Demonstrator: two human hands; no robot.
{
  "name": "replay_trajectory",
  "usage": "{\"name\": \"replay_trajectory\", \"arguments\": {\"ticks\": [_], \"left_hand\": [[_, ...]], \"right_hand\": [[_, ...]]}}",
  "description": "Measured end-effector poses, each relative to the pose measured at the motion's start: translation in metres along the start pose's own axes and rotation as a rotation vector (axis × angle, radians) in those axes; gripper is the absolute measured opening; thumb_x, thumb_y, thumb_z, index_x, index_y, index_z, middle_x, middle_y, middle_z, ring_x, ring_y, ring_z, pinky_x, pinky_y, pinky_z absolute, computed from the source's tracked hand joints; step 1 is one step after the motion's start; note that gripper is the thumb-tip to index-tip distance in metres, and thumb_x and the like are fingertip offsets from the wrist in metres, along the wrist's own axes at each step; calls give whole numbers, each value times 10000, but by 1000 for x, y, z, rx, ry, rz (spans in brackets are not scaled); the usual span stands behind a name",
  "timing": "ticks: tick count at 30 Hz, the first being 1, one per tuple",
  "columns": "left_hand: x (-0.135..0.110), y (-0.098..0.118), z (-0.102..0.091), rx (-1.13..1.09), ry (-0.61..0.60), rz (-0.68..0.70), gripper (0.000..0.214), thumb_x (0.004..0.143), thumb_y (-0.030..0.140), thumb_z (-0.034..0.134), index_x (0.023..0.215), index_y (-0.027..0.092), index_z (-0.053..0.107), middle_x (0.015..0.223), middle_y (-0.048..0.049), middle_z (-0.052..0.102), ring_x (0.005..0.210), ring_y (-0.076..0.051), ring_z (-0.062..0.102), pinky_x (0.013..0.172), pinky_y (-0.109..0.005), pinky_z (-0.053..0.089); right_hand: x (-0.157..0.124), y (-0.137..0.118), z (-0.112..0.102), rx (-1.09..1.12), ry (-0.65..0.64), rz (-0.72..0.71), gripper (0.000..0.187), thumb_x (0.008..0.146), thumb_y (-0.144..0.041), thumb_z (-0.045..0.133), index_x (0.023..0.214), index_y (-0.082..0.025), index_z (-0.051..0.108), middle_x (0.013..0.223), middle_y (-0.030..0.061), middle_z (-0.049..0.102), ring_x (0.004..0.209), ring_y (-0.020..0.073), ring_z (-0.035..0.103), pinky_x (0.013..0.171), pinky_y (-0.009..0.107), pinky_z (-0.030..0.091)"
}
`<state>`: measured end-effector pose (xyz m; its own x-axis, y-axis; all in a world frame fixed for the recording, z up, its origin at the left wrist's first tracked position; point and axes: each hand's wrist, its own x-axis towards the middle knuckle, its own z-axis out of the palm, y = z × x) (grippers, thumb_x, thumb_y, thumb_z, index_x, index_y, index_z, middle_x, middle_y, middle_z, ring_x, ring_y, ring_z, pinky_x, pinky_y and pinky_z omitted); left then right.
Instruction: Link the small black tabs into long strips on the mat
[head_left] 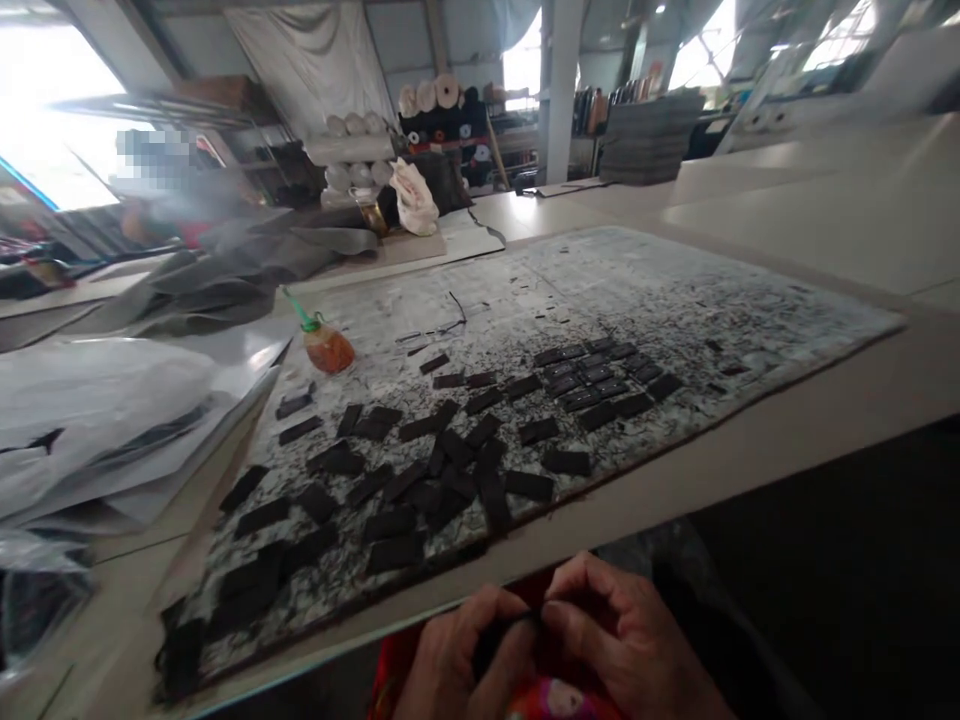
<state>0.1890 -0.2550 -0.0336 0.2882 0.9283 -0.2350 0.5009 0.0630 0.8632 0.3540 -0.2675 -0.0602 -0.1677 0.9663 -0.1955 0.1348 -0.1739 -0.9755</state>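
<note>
Just off the table's near edge, my left hand [457, 645] is closed around a small black piece [489, 648], its thumb and fingers pinching it. Thumb and forefinger of my right hand [626, 630] meet at the other end of the same piece. Most of the piece is hidden by the fingers, so its full shape cannot be made out. On the speckled board [480, 275] ahead lie many flat black rectangular pieces [394, 552], some loose and overlapping. Toward the right, a group of similar pieces [596, 375] sits in close rows.
An orange-brown squeeze bottle [328, 348] with a green nozzle stands at the board's left side. White sheeting [97, 420] covers the table's left part, with grey fabric [247, 255] behind it. A blurred person [161, 190] is at the far left; rolls [442, 95] are stacked at the back.
</note>
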Motion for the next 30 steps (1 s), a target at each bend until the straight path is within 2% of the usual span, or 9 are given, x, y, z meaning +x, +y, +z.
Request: {"name": "replay_trajectory", "arguments": {"ticks": [4,8,12,15,19,23,30], "left_hand": [[21,11,-1,85,-22,90,172,814,304,493,763,234,642,646,34,639,600,-125,582,595,-179,418],[43,20,-6,252,-5,237,161,851,243,471,776,236,613,663,45,630,601,-103,589,590,-159,424],[63,27,-15,555,63,398,264,896,166,368,1076,257,538,956,10,627,783,-121,628,661,-188,481],[77,31,-21,821,113,459,390,861,75,344,1205,223,453,1089,-39,584,766,-149,638,600,-236,520],[92,32,-20,1030,129,508,526,769,-21,355,1260,157,417,1200,-100,553,884,-198,631,649,-289,555],[103,30,-14,1117,79,522,556,741,-8,389,1279,131,413,1253,-119,531,911,-217,622,688,-312,564],[106,35,-14,1121,-14,501,567,723,-5,409,1270,141,428,1253,-94,535,851,-198,616,644,-291,556]], "right_hand": [[7,-7,-19,-164,71,-44,223,824,-371,492,745,-181,578,644,-2,628,604,128,580,559,188,438],[18,-16,-44,-349,167,-77,222,842,-382,479,768,-207,592,646,-16,630,586,122,590,557,180,454],[34,-26,-72,-529,192,-161,178,857,-336,473,789,-220,590,705,-15,650,636,126,615,586,186,471],[49,-34,-85,-668,133,-338,143,858,-244,463,756,-213,559,684,-5,630,632,133,599,576,211,476],[71,-40,-88,-809,89,-627,120,841,-120,469,789,-202,540,899,42,664,868,171,596,772,295,488],[90,-41,-87,-937,3,-664,97,846,-126,488,854,-201,549,1066,57,643,1005,189,564,880,356,453],[100,-39,-84,-1070,-28,-743,198,844,-61,399,910,-176,547,1004,69,668,943,199,606,848,372,435]]}}
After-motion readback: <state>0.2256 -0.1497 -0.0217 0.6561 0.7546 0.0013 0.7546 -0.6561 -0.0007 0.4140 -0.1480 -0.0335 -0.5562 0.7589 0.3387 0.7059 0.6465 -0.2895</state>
